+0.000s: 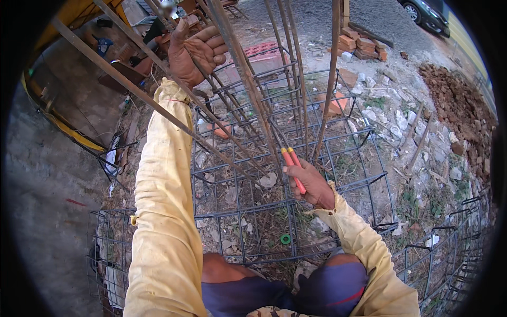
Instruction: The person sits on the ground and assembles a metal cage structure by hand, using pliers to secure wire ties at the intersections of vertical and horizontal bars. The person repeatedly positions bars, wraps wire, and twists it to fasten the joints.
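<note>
My right hand (316,185) is closed around the red and yellow handles of a pair of pincers (293,168). Their jaws point up and away, against a rusty upright steel bar (244,71) where it meets the cage. My left hand (194,53) is raised at the upper left among the slanting bars, palm turned up, fingers loosely bent and apart. A slanting rebar (124,79) crosses in front of my left forearm. Below both hands spreads a rebar cage (240,212) of dark stirrups and long bars. Whether the jaws grip a tie wire is too small to tell.
Bricks (363,46) are stacked at the far right, near a mound of reddish soil (459,108). A red perforated crate (264,55) sits behind the bars. More mesh (449,253) stands at the lower right. A green ring (285,239) lies within the cage. A dark car (425,16) stands beyond.
</note>
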Available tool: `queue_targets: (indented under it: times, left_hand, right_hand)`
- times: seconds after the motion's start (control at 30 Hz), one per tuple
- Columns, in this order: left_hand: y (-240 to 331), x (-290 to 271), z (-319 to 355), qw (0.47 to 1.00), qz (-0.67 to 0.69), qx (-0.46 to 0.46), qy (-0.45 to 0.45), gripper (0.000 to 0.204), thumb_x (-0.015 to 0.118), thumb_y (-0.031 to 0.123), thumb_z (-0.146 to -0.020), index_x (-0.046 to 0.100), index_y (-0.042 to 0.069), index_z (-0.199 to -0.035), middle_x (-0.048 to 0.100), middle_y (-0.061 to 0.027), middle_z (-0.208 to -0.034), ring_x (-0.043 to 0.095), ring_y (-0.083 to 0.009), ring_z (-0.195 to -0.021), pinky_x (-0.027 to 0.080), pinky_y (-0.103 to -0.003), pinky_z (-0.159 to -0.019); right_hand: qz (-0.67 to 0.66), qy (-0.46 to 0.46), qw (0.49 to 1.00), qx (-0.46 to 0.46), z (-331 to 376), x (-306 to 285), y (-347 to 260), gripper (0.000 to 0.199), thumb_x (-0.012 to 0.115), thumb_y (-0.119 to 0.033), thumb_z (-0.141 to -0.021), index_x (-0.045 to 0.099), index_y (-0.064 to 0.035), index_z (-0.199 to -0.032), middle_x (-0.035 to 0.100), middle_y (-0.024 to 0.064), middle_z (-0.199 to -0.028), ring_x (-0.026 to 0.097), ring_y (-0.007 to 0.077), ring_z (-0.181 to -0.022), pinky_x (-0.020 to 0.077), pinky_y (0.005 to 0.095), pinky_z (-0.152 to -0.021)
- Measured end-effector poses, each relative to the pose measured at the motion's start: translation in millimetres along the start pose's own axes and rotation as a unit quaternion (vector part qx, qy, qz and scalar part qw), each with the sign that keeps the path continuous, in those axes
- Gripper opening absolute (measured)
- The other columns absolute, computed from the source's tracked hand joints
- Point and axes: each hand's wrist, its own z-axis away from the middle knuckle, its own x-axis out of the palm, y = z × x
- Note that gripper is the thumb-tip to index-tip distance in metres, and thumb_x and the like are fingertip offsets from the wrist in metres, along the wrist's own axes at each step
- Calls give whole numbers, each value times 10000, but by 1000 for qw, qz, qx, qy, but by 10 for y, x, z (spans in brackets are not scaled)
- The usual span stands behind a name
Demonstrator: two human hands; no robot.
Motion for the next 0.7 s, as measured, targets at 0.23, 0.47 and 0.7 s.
queue_targets:
  times: [0.23,0.47,0.7]
  left_hand:
    - [-38,65,-10,998,-56,24,-16,988,497,792,-825,534,-49,-1342,640,-255,-1226,644,-373,-1138,545,-332,-748]
    - [-23,212,13,993,-101,50,46,1030,498,805,-810,496,-67,-1359,631,-266,-1211,625,-401,-1153,559,-294,-654]
    - [-7,21,20,999,1,31,-21,960,536,764,-829,522,-27,-1372,637,-280,-1214,609,-484,-1156,604,-391,-728]
  right_hand:
    - [495,189,826,-194,-98,-46,257,495,566,-446,-976,526,-19,-1224,619,81,-873,647,154,-696,492,290,-516]
    - [-223,-226,943,102,-203,-452,89,551,422,-535,-1026,528,-55,-1276,652,88,-878,645,146,-684,480,284,-513]
    - [236,47,969,-47,-36,-39,-153,377,604,-367,-988,524,-62,-1195,588,31,-708,573,125,-506,440,279,-430]
